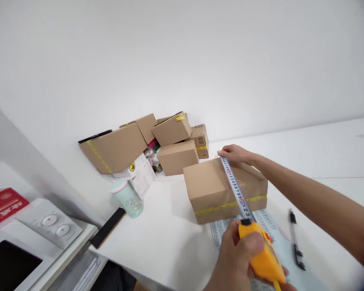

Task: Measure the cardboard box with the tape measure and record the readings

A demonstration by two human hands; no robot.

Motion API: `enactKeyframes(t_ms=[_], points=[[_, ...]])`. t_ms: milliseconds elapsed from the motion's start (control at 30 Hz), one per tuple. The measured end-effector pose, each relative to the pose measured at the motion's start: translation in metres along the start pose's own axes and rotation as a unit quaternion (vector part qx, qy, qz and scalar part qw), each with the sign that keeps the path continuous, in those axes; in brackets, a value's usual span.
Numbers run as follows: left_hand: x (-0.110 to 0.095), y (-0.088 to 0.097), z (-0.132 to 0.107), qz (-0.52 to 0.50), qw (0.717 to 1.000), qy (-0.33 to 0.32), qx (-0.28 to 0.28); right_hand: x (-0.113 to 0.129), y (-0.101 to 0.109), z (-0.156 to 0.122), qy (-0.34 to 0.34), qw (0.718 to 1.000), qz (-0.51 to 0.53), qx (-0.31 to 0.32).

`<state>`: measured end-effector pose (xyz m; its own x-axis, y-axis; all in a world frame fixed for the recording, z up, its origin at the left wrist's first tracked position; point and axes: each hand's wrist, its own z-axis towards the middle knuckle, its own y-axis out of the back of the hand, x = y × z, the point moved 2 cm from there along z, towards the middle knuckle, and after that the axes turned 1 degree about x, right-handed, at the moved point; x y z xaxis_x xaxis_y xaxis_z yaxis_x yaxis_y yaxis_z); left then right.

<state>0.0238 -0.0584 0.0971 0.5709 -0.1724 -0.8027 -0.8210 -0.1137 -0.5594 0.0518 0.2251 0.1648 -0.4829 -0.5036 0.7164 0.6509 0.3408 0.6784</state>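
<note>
A brown cardboard box (pixel 209 186) with a yellow strip of tape round it lies on the white table (pixel 170 238). A measuring tape blade (pixel 237 189) runs across its top, from the far edge to the near one. My right hand (pixel 235 154) reaches in from the right and pinches the end of the blade against the box's far edge. My left hand (pixel 233 258) is closed round the yellow tape measure case (pixel 265 258) just in front of the box. Under the case lies a printed sheet (pixel 280 236).
A black and white pen (pixel 295 242) lies right of the sheet. Several cardboard boxes (pixel 118 147) are piled against the wall. A pale green cup (pixel 129 198) and a black phone (pixel 107 227) sit near the table's left edge. A white machine (pixel 48 222) stands at left.
</note>
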Motion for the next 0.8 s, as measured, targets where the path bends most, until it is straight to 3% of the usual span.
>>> enactKeyframes(t_ms=[133,300,467,800], points=[[-0.010,-0.016,0.023,0.010,0.998,-0.024,-0.055,-0.009,-0.020,0.027,-0.001,0.999,-0.041,-0.016],[-0.002,-0.015,0.037,0.001,0.998,-0.029,-0.064,-0.023,-0.035,0.046,0.003,0.997,-0.074,-0.017],[0.005,-0.019,0.039,-0.011,0.999,-0.018,-0.045,-0.031,-0.039,0.050,0.008,0.996,-0.083,-0.010],[0.016,-0.023,0.048,-0.006,0.998,-0.023,-0.064,-0.024,-0.038,0.045,0.002,1.000,-0.020,-0.011]])
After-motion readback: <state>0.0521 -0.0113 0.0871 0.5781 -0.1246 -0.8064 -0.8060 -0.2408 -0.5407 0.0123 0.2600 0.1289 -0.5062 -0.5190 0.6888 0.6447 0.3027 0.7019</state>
